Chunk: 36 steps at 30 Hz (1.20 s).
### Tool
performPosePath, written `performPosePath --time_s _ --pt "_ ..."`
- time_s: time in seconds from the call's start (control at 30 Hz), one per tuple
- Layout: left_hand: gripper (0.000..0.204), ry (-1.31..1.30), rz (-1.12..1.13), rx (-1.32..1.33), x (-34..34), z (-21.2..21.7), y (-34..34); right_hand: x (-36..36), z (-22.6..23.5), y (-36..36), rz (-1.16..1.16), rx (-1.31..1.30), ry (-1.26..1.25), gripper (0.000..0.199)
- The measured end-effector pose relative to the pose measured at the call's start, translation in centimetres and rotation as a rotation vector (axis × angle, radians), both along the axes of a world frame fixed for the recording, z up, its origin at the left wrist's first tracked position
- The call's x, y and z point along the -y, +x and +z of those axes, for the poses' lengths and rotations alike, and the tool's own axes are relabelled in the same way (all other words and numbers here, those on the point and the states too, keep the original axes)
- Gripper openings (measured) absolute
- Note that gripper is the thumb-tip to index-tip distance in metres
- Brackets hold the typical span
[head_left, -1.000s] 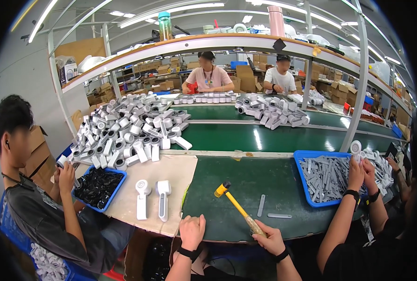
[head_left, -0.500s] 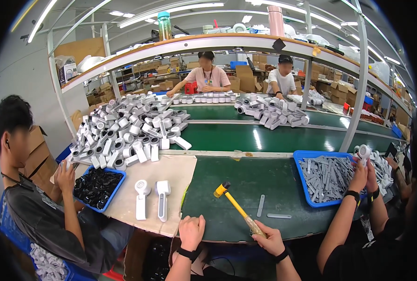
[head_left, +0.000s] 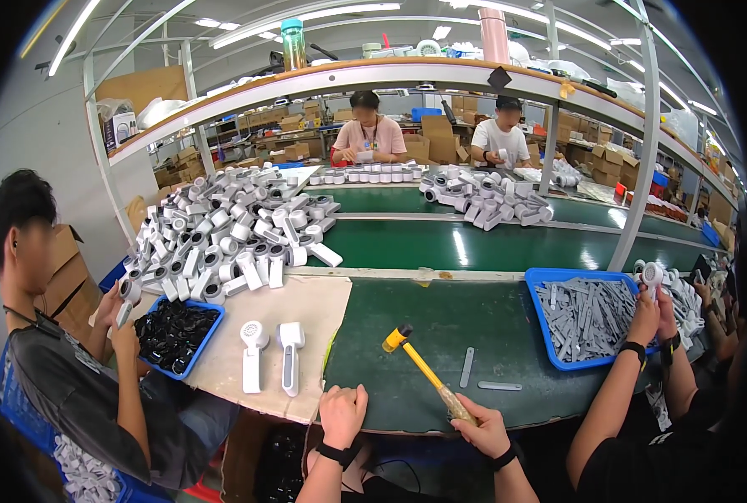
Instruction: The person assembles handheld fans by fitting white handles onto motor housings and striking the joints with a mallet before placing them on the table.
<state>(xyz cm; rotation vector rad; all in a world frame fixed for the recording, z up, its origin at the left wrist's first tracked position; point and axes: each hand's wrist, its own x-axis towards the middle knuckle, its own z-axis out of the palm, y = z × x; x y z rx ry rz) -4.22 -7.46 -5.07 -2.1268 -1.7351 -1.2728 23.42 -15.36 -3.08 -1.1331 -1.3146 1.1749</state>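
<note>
My right hand (head_left: 484, 433) grips a small mallet (head_left: 428, 367) by the lower end of its yellow handle. The mallet's yellow head with black ends lies over the green tabletop, pointing up and left. At the table's front edge, my left hand (head_left: 343, 415) rests as a closed fist with nothing visible in it. To the left of that fist, two white handheld devices (head_left: 254, 356) with round heads lie side by side on a cardboard sheet (head_left: 323, 306). Right of the mallet are two loose grey strips, one upright strip (head_left: 467, 367) and one crosswise strip (head_left: 500, 386).
A blue tray (head_left: 560, 366) of grey strips stands on the right, beside a co-worker's hands (head_left: 654, 310). On the left is a blue tray (head_left: 207, 342) of black parts. Behind it rises a big pile of white devices (head_left: 231, 226). A metal shelf frame (head_left: 642, 168) spans above.
Both my hands and the mallet stay put. The co-worker on the left has lowered one hand and shows a white device. Across the belt, one co-worker's outstretched arm has drawn back.
</note>
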Motion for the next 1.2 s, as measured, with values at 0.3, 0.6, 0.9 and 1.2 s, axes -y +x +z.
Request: performPosePath --time_s 0.3,0.6,0.9,1.2 --pt "0.037 0.002 -0.007 0.001 -0.1 0.0 -0.1 -0.1 -0.4 0.2 -0.005 -0.008 0.007 0.057" --pt "0.037 0.017 0.002 0.023 0.1 0.2 0.0 0.0 -0.3 0.0 0.005 -0.006 0.0 0.056" --pt "0.035 -0.009 -0.017 0.012 -0.1 0.3 0.2 0.2 -1.4 0.2 -0.015 0.02 0.094 0.058" --pt "0.022 -0.358 -0.577 0.061 -1.2 6.4 11.4 5.1 -0.1 1.0 -0.15 -0.308 0.119 0.061"
